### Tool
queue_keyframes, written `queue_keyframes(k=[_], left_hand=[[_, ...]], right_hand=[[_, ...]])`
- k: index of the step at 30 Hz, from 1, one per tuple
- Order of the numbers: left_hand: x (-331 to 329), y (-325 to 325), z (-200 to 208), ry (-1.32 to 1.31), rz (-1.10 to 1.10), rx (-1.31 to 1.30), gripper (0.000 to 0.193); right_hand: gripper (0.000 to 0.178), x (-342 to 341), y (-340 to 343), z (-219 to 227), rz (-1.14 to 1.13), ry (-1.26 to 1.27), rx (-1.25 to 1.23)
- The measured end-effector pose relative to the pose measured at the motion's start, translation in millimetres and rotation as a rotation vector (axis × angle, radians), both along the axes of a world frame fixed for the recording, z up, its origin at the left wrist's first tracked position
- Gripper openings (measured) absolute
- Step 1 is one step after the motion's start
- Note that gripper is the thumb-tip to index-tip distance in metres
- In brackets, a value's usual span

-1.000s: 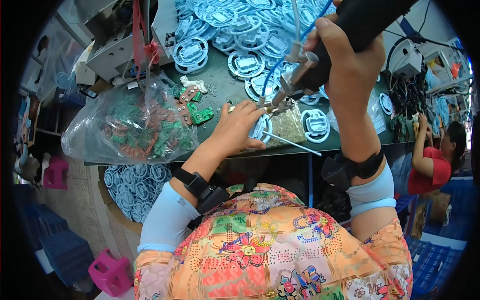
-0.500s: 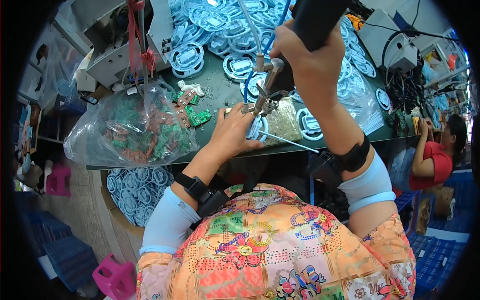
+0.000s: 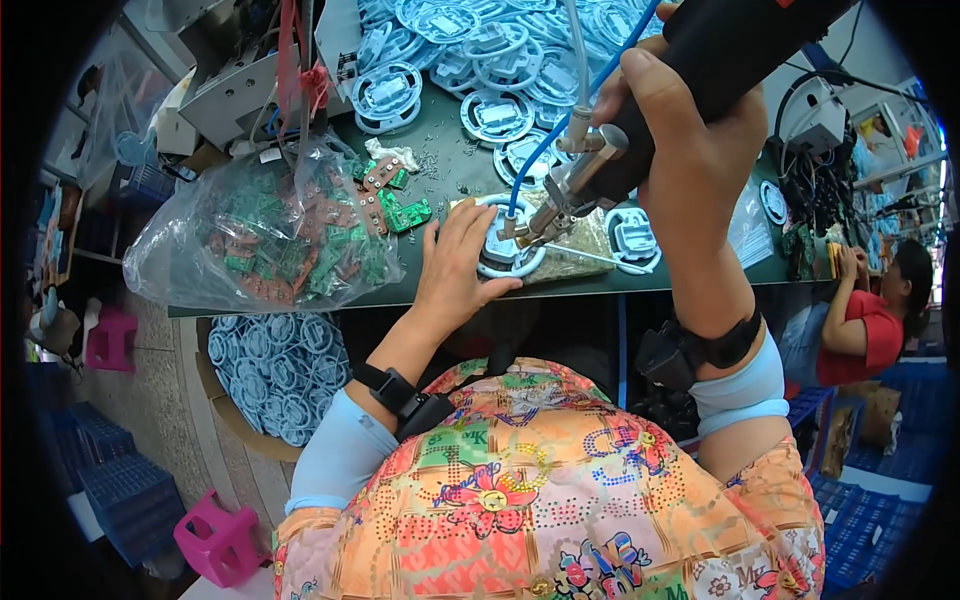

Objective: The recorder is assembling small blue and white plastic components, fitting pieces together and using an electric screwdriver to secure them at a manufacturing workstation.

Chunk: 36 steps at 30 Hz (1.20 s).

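My right hand [image 3: 705, 150] is wrapped round a black power screwdriver [image 3: 630, 150] with a metal nose, a clear tube and a blue hose. The tool slants down to the left, its tip at a light blue plastic wheel-shaped part [image 3: 497, 247]. My left hand [image 3: 455, 265] holds that part by its left rim, thumb below and fingers above. The part rests on a flat, worn block [image 3: 582, 235] at the table's near edge. Another light blue wheel part [image 3: 632, 240] lies right of the block, with a thin pale blue rod crossing near it.
A heap of light blue wheel parts [image 3: 500, 50] covers the back. Loose screws [image 3: 430, 160] and green circuit boards [image 3: 405, 212] lie left of the block, beside a clear bag [image 3: 170, 255] of boards. A box of blue parts [image 3: 275, 375] stands below. A co-worker [image 3: 865, 320] sits right.
The screwdriver has tilted further, its body swinging to the right with my right hand. My left hand stays at the wheel part, and the whole view has shifted slightly.
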<state>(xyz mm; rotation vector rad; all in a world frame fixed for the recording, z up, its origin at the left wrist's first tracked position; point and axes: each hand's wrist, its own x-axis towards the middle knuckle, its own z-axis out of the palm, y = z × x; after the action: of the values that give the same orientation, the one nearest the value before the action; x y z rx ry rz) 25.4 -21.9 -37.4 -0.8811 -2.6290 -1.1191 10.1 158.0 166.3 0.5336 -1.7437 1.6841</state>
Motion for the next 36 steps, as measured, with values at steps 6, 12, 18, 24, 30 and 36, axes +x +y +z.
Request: queue_keyframes(k=[6, 12, 18, 24, 30, 36], left_hand=[[-1.7, 3.4, 4.1, -0.007, -0.014, 0.037, 0.097], [-1.1, 2.0, 2.6, -0.007, 0.006, 0.026, 0.097], [-1.3, 6.0, 0.5, 0.009, 0.049, 0.044, 0.101], [-0.5, 4.4, -6.6, -0.103, 0.057, 0.164, 0.101], [-1.4, 4.9, -7.8, -0.082, 0.060, 0.144, 0.102], [1.1, 5.5, -7.8, -0.015, 0.084, 0.125, 0.100]], right_hand=[[0.031, -3.0, 4.1, -16.9, -0.070, -0.008, -0.045], [0.028, -2.8, -7.6, -19.3, -0.083, -0.004, 0.003], [0.014, 6.3, -3.7, 16.5, 0.054, -0.037, -0.076], [0.034, 9.4, -42.7, 2.8, -0.015, -0.109, -0.119], [0.032, 4.4, -48.8, -9.4, -0.054, -0.116, -0.057], [0.020, -3.5, -37.7, -21.9, 0.073, 0.013, 0.024]])
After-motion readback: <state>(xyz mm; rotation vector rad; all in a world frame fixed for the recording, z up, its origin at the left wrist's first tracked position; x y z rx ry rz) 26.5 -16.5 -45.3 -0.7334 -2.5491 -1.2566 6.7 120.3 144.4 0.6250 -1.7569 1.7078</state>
